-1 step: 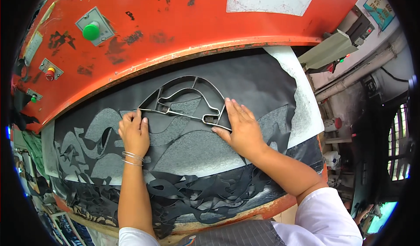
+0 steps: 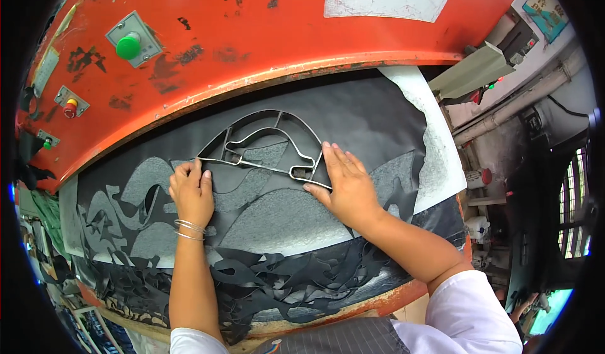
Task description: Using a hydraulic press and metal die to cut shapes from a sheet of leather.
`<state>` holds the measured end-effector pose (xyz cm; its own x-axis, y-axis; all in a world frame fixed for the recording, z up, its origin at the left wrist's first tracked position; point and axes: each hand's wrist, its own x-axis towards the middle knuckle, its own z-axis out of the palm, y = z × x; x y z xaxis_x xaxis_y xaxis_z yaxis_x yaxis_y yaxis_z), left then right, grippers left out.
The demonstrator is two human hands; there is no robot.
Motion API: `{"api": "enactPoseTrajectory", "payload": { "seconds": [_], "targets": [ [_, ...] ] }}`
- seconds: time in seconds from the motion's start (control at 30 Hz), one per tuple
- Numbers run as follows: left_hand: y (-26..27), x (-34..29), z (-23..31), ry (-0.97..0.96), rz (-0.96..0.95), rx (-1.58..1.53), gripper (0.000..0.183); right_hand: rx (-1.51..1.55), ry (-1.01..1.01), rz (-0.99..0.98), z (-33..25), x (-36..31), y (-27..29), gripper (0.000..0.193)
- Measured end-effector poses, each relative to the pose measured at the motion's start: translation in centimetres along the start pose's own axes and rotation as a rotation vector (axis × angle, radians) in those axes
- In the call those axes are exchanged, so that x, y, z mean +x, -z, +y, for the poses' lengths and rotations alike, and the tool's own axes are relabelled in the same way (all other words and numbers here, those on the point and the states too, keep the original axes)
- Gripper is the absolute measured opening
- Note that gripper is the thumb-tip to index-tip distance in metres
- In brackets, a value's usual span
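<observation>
A curved steel cutting die (image 2: 265,167) with an inner loop and cross braces lies on a black leather-like sheet (image 2: 359,108). My left hand (image 2: 192,193) has its fingers curled in, thumb and fingertips closed at the die's pointed left end. Against the die's right edge rests my right hand (image 2: 348,187), its fingers stretched out and its thumb apart near the lower corner. Grey textured areas (image 2: 283,218) with curved outlines show beside and beneath the die, where pieces seem to be cut out of the sheet.
Beyond the sheet stands a red machine beam (image 2: 252,33) with a green push button (image 2: 128,46) and a red knob (image 2: 70,108). Black offcuts (image 2: 283,281) heap along the near edge. A white board (image 2: 444,159) shows at the right, below a grey metal bracket (image 2: 469,74).
</observation>
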<state>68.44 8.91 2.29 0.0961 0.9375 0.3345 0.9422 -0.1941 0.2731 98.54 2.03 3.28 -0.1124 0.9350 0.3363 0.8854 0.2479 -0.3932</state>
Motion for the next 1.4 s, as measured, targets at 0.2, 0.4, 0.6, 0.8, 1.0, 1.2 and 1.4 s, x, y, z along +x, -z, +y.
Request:
{"api": "enactPoseTrajectory", "payload": {
  "seconds": [0.2,0.4,0.6,0.8,1.0,1.2,1.4],
  "targets": [
    [-0.5,0.3,-0.6,-0.021,-0.02,-0.068,0.036,-0.02,0.012,0.018,0.4,0.0,-0.5,0.076],
    [0.2,0.8,-0.3,-0.042,-0.047,-0.082,0.035,0.019,0.036,0.004,0.8,0.8,-0.1,0.074],
    [-0.1,1.2,-0.2,-0.049,-0.059,-0.054,0.035,0.002,0.027,-0.033,0.8,1.0,-0.5,0.075],
    [-0.5,1.2,-0.7,-0.072,-0.036,-0.056,0.034,0.005,-0.004,-0.025,0.5,1.3,-0.7,0.076],
    [-0.2,1.2,-0.8,-0.065,-0.023,-0.085,0.032,0.031,-0.038,-0.024,-0.2,1.0,-1.1,0.077],
    [0.1,1.1,-0.3,-0.046,-0.051,-0.1,0.033,0.042,-0.029,-0.058,0.5,1.6,-0.2,0.076],
    [0.3,1.5,0.5,-0.032,-0.065,-0.087,0.031,0.073,-0.017,-0.086,1.5,2.1,0.6,0.076]
  ]
}}
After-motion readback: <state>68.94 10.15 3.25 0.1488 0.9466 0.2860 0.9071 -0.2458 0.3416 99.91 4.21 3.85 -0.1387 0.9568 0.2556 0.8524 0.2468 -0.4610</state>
